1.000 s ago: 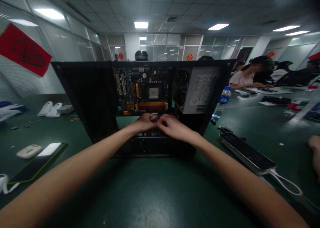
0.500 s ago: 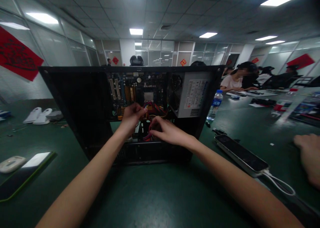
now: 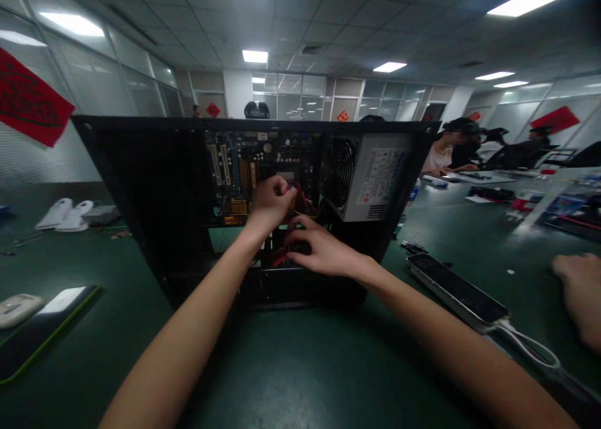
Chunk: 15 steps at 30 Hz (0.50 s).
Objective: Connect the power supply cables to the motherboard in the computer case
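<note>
Two hands (image 3: 271,205) (image 3: 325,248) reach wires (image 3: 305,202) inside one computer case (image 3: 300,286).

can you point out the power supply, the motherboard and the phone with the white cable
power supply (image 3: 380,175): head view, on its label
motherboard (image 3: 293,148): head view, on its upper part
phone (image 3: 460,288): head view, on its dark screen

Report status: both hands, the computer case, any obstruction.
Left hand pinching cables before the motherboard. Right hand lower, fingers curled, grip unclear. Computer case open-sided, standing on table. Left hand masks part of motherboard.
</note>
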{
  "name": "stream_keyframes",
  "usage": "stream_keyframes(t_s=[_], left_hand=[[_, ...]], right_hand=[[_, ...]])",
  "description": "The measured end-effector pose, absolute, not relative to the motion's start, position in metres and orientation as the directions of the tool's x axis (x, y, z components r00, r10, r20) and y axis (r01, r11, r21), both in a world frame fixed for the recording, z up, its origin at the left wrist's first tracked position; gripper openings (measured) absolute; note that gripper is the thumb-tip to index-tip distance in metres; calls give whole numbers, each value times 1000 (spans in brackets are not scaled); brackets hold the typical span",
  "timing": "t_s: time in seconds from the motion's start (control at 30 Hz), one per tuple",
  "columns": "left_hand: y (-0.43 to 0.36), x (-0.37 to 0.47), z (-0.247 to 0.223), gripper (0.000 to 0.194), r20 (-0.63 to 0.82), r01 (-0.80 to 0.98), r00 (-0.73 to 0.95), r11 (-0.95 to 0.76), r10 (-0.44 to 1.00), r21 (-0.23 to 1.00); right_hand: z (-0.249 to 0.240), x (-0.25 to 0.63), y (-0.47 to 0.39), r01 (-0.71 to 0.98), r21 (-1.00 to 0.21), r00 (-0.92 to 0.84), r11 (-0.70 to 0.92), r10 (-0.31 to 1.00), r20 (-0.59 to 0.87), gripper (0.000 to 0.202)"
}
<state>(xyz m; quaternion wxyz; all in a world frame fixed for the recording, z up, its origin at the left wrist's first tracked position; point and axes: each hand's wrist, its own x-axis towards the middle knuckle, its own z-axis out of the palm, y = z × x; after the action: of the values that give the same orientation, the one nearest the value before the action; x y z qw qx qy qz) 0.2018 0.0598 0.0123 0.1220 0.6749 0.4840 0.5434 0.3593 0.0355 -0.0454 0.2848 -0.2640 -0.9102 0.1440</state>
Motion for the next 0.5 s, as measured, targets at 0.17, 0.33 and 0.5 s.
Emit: stream_keyframes(t_s=[0.17, 0.33, 0.5], left_hand=[[37, 184, 26, 21, 539, 818, 96, -375, 836, 436], [7, 155, 30, 16, 275, 859, 314, -395, 909, 326], [-9, 123, 37, 36, 19, 905, 348, -341, 937, 254]], right_hand=[[-48, 358, 44, 123, -604, -597, 787, 545, 589, 32], [-49, 355, 48, 178, -616, -508, 767, 608, 611, 19], [-49, 354, 43, 468, -552, -544, 690, 717, 436, 28]])
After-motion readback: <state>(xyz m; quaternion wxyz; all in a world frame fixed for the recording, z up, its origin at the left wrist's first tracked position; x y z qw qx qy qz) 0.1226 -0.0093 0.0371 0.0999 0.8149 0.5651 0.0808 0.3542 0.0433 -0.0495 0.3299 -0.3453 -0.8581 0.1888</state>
